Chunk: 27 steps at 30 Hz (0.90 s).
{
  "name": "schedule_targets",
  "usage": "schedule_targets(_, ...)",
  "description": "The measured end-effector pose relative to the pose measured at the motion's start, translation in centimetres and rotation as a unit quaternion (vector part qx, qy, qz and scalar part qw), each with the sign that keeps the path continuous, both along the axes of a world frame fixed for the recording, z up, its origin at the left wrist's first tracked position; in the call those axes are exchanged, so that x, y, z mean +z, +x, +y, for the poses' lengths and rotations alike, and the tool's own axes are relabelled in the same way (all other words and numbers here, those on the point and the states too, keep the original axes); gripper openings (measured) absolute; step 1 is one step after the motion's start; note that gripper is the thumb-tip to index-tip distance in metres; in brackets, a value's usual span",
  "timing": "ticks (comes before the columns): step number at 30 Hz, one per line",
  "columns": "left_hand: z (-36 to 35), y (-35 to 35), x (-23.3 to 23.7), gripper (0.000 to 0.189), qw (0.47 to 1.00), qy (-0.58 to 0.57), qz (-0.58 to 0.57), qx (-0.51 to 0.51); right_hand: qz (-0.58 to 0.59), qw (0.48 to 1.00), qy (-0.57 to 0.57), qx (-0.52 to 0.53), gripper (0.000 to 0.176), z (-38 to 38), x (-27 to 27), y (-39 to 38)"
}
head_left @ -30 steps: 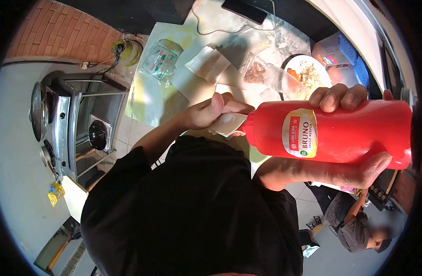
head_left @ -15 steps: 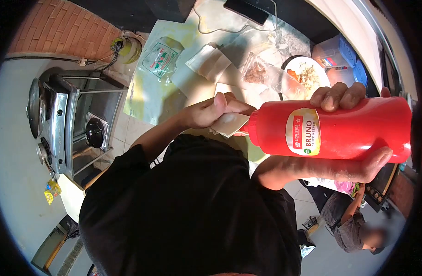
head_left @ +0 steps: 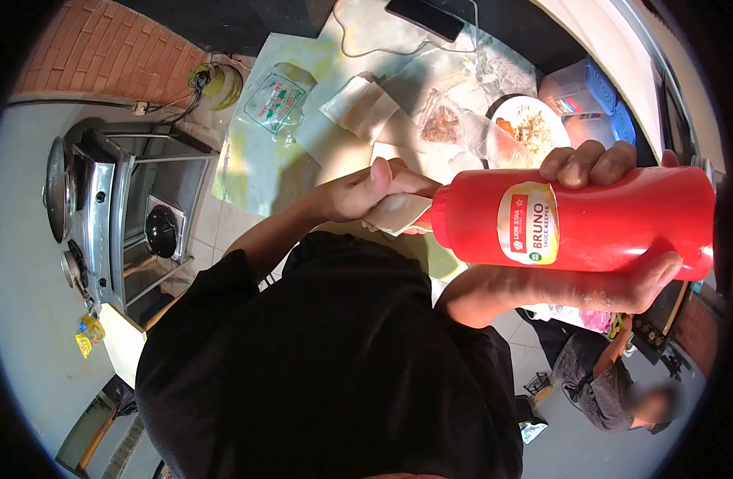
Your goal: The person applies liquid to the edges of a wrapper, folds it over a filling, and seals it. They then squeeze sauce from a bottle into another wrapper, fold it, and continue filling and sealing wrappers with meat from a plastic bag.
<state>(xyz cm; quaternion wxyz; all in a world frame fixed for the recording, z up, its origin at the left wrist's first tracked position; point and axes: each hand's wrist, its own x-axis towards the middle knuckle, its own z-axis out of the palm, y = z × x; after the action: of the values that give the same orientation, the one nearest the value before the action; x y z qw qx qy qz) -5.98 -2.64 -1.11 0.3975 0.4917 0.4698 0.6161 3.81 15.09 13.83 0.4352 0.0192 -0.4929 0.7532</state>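
A large red sauce bottle with a "BRUNO" label lies sideways across the right of the view, its cap and nozzle pointing left. My right hand wraps round its body, fingers on the upper side and thumb on the lower side. Left of the nozzle, my left hand holds a pale, flat folded wrapper, thumb raised above it. The nozzle reaches the wrapper's edge; the tip and whatever lies inside the fold are hidden.
Flat pale sheets, a plastic bag and a plate of shredded food lie on the table. Plastic containers stand behind. A phone lies farther back. A stove is left; another person is lower right.
The wrapper in my left hand has shifted and tilted slightly at the nozzle. The bottle has turned a little in my right hand, its label shifting slightly.
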Motion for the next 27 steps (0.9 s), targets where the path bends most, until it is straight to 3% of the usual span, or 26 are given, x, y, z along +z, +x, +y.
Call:
schedule_targets(2, 0.3, -0.5, 2.8, 0.104, 0.998, -0.003, -0.01, -0.054, 0.002, 1.0, 0.003, -0.003, 0.062, -0.3, 0.0, -0.2)
schedule_targets(3, 0.2, -0.4, 2.0, 0.104, 0.998, -0.003, -0.009, -0.055, 0.004, 1.0, 0.005, -0.005, 0.062, -0.3, 0.0, -0.2)
schedule_targets(5, -0.1, -0.2, -0.1, 0.125, 0.998, -0.029, 0.004, -0.047, 0.007, 1.0, 0.008, -0.008, 0.062, -0.1, 0.0, 0.0)
schedule_targets(8, 0.8, 0.3, 3.2, 0.127, 0.998, -0.056, 0.012, -0.006, 0.011, 1.0, 0.013, -0.013, 0.061, -0.5, 0.1, 0.0)
schedule_targets(18, 0.3, 0.5, 3.2, 0.127, 0.996, -0.087, -0.009, -0.004, 0.035, 0.999, -0.02, -0.006, 0.063, -1.1, 1.1, 0.2)
schedule_targets(27, 0.7, 0.4, 3.8, 0.127, 0.998, -0.059, -0.008, -0.031, 0.04, 0.999, 0.033, -0.009, 0.063, -0.3, 0.4, 0.5)
